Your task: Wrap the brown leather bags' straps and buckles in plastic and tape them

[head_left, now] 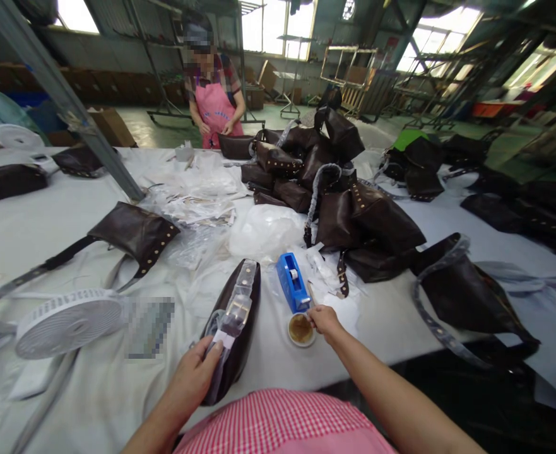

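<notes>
A dark brown leather bag (248, 315) lies lengthwise in front of me, its buckled strap (236, 312) wrapped in clear plastic. My left hand (196, 369) grips the bag's near end, thumb pressing on a small white piece (223, 339) at the strap. My right hand (325, 320) is closed in a pinch beside a small round dish (301, 330) holding a brownish substance. What the pinched fingers hold, if anything, is too small to make out. Just beyond the dish stands a blue tape dispenser (291, 284), close to the right fingertips.
A heap of dark brown bags (334, 214) covers the table's middle right. Another studded bag (136, 233) and a white fan (72, 320) are at left. Crumpled clear plastic (268, 230) lies centrally. A slanted metal post (79, 120) rises at left. Across the table, a person (215, 101) stands.
</notes>
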Demonstrator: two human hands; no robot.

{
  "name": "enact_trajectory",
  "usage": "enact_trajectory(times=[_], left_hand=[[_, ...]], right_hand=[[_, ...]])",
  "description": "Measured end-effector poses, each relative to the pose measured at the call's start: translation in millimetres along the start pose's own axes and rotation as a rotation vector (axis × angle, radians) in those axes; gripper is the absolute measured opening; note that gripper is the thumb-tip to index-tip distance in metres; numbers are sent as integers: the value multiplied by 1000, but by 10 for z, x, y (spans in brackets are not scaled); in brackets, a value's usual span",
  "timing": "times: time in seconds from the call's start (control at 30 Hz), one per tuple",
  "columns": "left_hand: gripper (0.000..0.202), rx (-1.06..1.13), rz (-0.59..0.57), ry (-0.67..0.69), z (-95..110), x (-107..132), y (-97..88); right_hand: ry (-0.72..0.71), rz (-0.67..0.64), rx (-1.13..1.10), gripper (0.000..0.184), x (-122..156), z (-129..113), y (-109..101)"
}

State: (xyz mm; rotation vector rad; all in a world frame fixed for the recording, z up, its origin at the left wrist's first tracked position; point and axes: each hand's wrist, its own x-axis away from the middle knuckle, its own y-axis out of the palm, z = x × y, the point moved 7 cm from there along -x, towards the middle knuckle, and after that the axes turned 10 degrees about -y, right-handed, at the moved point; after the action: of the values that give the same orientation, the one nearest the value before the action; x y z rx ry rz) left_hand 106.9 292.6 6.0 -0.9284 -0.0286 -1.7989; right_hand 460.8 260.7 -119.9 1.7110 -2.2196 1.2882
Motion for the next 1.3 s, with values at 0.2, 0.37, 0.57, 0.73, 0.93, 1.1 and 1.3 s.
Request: enact_trajectory(times=[0.2, 0.37, 0.57, 0.73, 0.93, 1.1, 1.3], left_hand=[[44, -168, 120, 69, 38, 14, -66], [33, -261, 223, 104, 42, 27, -70], [26, -341, 305, 129, 75, 94, -8], [23, -388, 361, 123, 45, 146, -30], [18, -433, 381, 112, 19, 175, -73], [18, -478, 387, 123, 35, 181, -58], [17, -554, 369, 165, 45, 182, 16]], right_hand=[[-135, -54, 76, 20, 102, -210, -90], [-383, -340, -68, 21, 644, -925, 383], [-495, -527, -445, 32, 1211, -1797, 998], [-405, -470, -446, 37, 1177, -1818, 1183], [-390, -480, -412, 39, 1180, -1803, 1233], [-338, -417, -378, 40, 1167, -1764, 1259], [-171, -418, -372, 38, 1149, -1631, 1366]])
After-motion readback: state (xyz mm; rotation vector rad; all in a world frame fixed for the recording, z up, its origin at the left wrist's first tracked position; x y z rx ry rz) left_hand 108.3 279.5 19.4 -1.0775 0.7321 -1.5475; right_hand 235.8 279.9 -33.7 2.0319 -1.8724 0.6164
